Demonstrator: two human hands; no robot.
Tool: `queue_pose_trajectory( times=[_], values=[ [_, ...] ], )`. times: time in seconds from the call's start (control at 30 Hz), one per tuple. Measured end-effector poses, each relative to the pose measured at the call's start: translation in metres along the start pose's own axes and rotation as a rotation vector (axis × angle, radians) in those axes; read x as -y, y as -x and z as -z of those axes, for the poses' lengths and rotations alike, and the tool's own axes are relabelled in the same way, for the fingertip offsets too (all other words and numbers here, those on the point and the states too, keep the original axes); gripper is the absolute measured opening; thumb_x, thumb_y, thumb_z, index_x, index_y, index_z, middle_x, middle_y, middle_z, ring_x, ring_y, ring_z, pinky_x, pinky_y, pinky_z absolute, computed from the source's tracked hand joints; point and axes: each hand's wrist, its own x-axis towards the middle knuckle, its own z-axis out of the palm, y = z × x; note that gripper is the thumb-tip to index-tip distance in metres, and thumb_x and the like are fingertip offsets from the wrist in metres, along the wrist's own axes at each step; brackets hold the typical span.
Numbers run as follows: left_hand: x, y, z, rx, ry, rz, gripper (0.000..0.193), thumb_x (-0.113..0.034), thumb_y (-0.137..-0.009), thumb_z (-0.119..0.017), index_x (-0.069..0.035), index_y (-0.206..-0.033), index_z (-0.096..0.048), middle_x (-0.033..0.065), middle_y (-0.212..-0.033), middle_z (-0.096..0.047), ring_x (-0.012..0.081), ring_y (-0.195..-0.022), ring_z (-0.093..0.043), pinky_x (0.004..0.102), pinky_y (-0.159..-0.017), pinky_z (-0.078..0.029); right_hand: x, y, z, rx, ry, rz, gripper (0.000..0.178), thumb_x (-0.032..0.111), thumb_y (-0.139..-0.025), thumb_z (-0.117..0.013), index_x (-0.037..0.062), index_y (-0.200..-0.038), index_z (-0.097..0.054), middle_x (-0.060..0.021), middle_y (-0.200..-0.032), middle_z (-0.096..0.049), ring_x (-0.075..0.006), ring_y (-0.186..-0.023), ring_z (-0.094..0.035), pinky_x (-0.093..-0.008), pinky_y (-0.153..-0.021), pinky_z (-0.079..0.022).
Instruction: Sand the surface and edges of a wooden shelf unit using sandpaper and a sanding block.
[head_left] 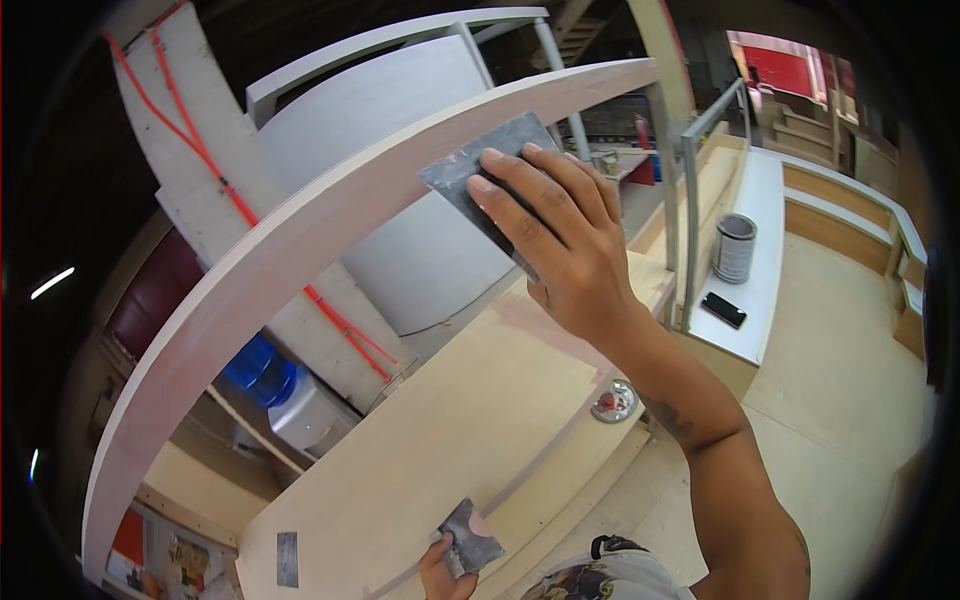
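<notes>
My right hand (572,235) presses a flat grey putty scraper (450,172) against the long curved white board (330,205), its fingers spread over the blade and the thumb behind. Smears of pinkish filler run along the board's face. Low in the view, my left hand (445,575) grips a smaller grey filling blade (472,548), which carries a dab of pink putty (479,524). Below the curved board lies a pale wooden panel (440,400), with another thin grey blade (287,558) flat on its near left part.
A round tin lid (615,402) with red residue lies near my right forearm. On the white ledge to the right stand a grey can (734,248) and a black phone (724,309). Red cable (240,205) runs along a pillar, near a blue water bottle (258,368).
</notes>
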Motion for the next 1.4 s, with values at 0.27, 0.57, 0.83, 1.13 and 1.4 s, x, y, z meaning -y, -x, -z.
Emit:
queue_pose_trajectory(
  times=[0.27,0.57,0.83,1.13,1.4],
  values=[
    [0.015,-0.002,-0.007,-0.047,0.023,0.067,0.035,-0.014,-0.088,-0.056,-0.009,-0.123,-0.059,0.008,-0.117,-0.067,0.0276,-0.106,-0.065,0.0481,-0.091,-0.052,0.039,-0.014,-0.02,-0.036,-0.045,0.017,0.041,0.006,-0.078,-0.069,0.0121,-0.118,-0.07,-0.0071,-0.128,-0.064,-0.0297,-0.118,-0.056,-0.0425,-0.101,-0.04],
    [0.02,0.005,-0.001,-0.053,0.04,0.058,0.034,-0.013,-0.089,-0.055,-0.008,-0.123,-0.059,0.0085,-0.117,-0.067,0.0281,-0.108,-0.065,0.0491,-0.094,-0.051,0.045,-0.021,-0.032,-0.084,-0.053,0.002,0.035,0.011,-0.084,-0.064,0.012,-0.119,-0.07,-0.0062,-0.128,-0.062,-0.0287,-0.115,-0.055,-0.0427,-0.102,-0.038],
    [0.018,0.004,-0.002,-0.05,0.026,0.057,0.035,-0.013,-0.09,-0.054,-0.009,-0.124,-0.059,0.0081,-0.118,-0.067,0.0281,-0.109,-0.064,0.0496,-0.096,-0.05,0.047,-0.018,-0.037,-0.084,-0.056,0.003,0.032,0.012,-0.087,-0.06,0.0127,-0.118,-0.07,-0.0054,-0.129,-0.061,-0.0276,-0.115,-0.053,-0.0445,-0.104,-0.035],
    [0.017,0.004,-0.01,-0.061,0.024,0.085,0.034,-0.012,-0.089,-0.055,-0.01,-0.123,-0.06,0.0066,-0.117,-0.067,0.0273,-0.109,-0.065,0.0499,-0.095,-0.051,0.059,0.018,-0.01,0.12,-0.055,-0.03,0.035,0.012,-0.081,-0.068,0.0124,-0.116,-0.07,-0.0049,-0.128,-0.064,-0.0286,-0.116,-0.055,-0.0427,-0.104,-0.036],
    [0.023,0.003,-0.017,-0.025,0.019,0.091,0.036,-0.012,-0.089,-0.056,-0.011,-0.125,-0.058,0.0072,-0.118,-0.067,0.0278,-0.111,-0.064,0.0518,-0.095,-0.051,0.019,-0.014,-0.021,-0.073,0.011,0.006,0.035,0.013,-0.085,-0.064,0.0141,-0.12,-0.068,-0.0034,-0.128,-0.063,-0.0249,-0.116,-0.054,-0.04,-0.104,-0.036]
  ],
)
